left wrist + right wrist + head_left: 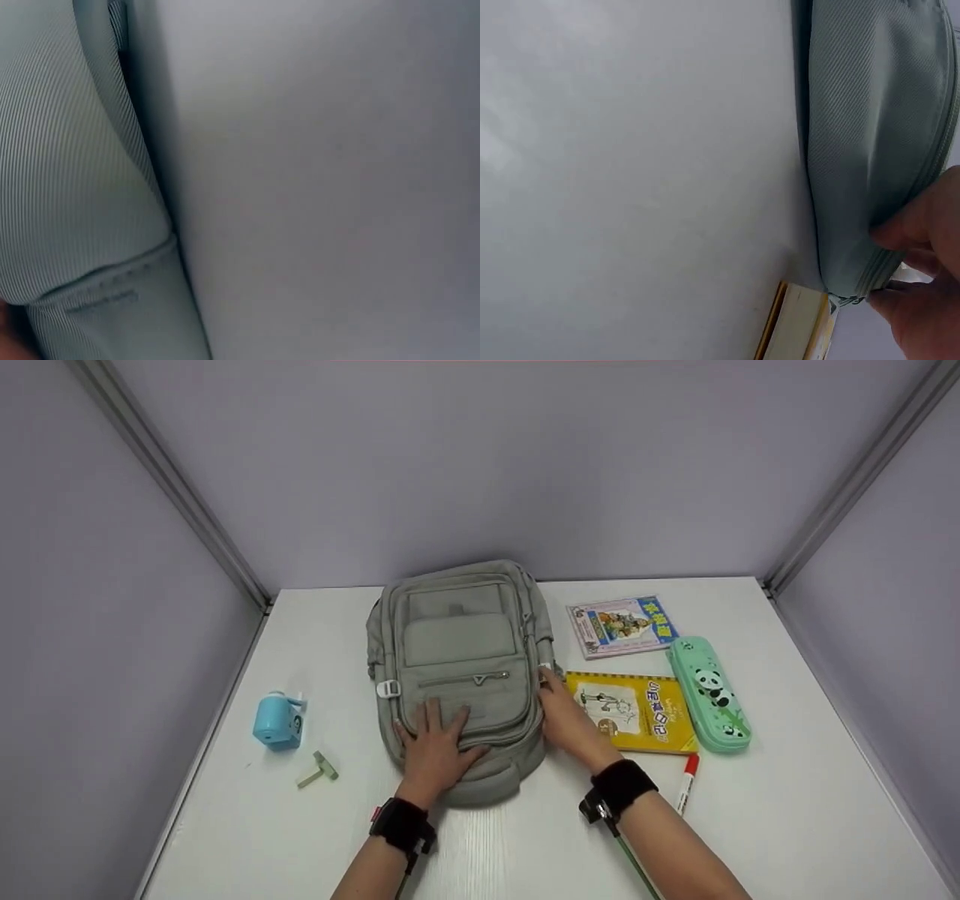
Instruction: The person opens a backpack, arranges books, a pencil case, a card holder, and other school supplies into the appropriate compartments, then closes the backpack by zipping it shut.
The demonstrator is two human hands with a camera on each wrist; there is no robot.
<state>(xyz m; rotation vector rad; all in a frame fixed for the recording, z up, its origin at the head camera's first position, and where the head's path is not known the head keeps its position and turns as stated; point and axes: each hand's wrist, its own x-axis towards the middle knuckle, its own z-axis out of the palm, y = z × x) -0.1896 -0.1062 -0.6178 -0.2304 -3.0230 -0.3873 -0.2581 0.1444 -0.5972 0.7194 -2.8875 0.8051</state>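
And there's the grey backpack [463, 641], lying front up in the middle of the tabletop [217, 832], its top end at the far edge! The person's left hand [437, 757] lies on the lower front, fingers spread well apart; the left wrist view catches only a sliver of it in a corner, but brings up ribbed fabric and faint lettering too blurred to read. Over to the right hand [574, 727], at the bag's right side: the head view leaves its fingertips half lost against the fabric, yet the right wrist view settles it, thumb and fingers clamped on the zipped edge [877, 268]. That same view shows the page block of the yellow book [637, 716], whose cover is for the head view alone, between bag and green pencil case [712, 697] towards the right edge. Behind it, a pink book [622, 626] leans towards the far right corner; in front, a red-capped marker [688, 780]. Only the head view takes in the left edge's pair, a small blue gadget [277, 724] and, nearer the person, a pale green T-shaped piece [325, 766]
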